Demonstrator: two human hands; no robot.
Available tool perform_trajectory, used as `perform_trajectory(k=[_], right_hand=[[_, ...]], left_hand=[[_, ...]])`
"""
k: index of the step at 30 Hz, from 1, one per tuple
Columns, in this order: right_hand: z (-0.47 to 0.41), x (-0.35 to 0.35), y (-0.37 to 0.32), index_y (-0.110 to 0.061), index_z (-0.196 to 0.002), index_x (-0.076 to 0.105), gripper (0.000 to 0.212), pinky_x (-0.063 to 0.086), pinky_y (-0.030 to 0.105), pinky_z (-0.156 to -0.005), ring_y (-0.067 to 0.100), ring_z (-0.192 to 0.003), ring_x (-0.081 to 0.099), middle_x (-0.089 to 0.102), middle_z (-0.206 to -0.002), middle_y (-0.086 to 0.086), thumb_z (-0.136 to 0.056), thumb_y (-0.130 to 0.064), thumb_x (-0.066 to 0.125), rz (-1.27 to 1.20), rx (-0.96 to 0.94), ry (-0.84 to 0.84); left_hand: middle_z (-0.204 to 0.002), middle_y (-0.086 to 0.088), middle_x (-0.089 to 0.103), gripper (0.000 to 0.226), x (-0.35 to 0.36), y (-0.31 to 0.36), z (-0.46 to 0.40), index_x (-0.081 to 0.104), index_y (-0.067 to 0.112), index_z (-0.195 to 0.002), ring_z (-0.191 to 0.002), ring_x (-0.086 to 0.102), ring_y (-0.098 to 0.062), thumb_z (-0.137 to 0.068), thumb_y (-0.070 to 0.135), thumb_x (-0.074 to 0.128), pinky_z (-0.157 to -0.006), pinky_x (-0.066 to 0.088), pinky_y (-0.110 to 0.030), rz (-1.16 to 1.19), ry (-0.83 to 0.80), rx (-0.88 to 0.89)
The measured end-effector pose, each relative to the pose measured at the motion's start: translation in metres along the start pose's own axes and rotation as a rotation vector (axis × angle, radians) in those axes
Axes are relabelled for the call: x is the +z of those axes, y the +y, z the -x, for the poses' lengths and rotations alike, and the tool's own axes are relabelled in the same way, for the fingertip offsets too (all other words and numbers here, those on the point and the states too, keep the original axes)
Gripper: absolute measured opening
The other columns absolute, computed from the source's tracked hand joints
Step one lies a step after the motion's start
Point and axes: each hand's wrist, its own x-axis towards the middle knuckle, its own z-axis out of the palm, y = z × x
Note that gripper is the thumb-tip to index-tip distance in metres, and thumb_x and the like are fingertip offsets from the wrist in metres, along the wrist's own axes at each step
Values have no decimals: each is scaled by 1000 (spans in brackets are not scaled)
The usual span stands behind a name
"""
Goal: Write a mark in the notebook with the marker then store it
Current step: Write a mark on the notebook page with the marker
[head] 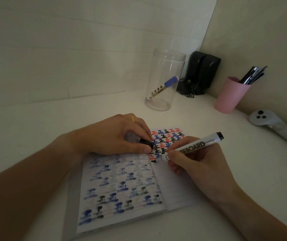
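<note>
Right hand (196, 164): pinches white whiteboard marker (191, 146), tip on open patterned notebook (121, 185).
Left hand (115, 134): pinches black marker cap (146, 143).

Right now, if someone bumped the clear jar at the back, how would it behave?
The clear jar is tall and narrow, so it probably tips easily. Holding only one blue-capped marker, it is likely light and would slide on the smooth white desk.

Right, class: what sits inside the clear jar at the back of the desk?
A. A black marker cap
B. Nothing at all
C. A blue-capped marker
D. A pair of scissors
C: a blue-capped marker leans inside the jar, while the black cap is in the left hand.
</note>
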Motion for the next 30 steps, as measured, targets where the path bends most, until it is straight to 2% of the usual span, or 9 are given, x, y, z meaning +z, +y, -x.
perform_trajectory(k=[4, 10, 15, 24, 27, 30], right_hand=[[0, -1, 0, -4, -72, 73, 14, 52, 29, -50, 21, -51, 62, 69, -57, 13, -80, 7, 70, -10, 17, 11], [-1, -2, 2, -6, -72, 74, 14, 52, 29, -54, 21, -53, 64, 70, -59, 11, -82, 4, 71, 12, 10, 12], [1, -2, 0, -2, -78, 74, 10, 55, 28, -53, 23, -54, 66, 72, -63, 17, -83, 6, 72, -47, 4, -9], [1, -2, 0, -1, -78, 75, 9, 55, 25, -54, 22, -55, 67, 73, -64, 18, -82, 6, 72, -45, 3, -36], [2, -1, -1, -5, -75, 76, 11, 54, 24, -54, 19, -55, 67, 73, -63, 13, -81, 4, 72, -2, -2, -49], [0, -1, 0, -7, -71, 74, 10, 51, 23, -52, 15, -53, 63, 70, -57, 7, -78, 0, 72, 41, 4, 17]], left_hand=[[-119, 20, 71, 29, 0, -1, 0, 79, 35, -111, -120, 58, -4, -87, 49, 73, -105, 48, -34, 4, 2, -7], [-119, 20, 71, 29, 0, -1, 0, 79, 36, -111, -119, 59, -5, -87, 50, 72, -104, 48, -35, -2, -4, -3], [-119, 19, 70, 30, 0, 0, 0, 79, 36, -112, -119, 58, -5, -87, 50, 71, -105, 48, -35, -2, -7, -7], [-119, 19, 71, 29, 0, 0, 1, 79, 35, -111, -119, 58, -6, -86, 49, 72, -104, 49, -36, 18, 1, -5], [-119, 19, 71, 29, 1, -1, 1, 80, 35, -111, -120, 58, -5, -86, 49, 73, -105, 49, -36, 16, 4, -4], [-119, 19, 71, 29, 1, -1, 0, 79, 35, -111, -120, 58, -5, -86, 49, 73, -105, 48, -34, 12, 0, -9]])
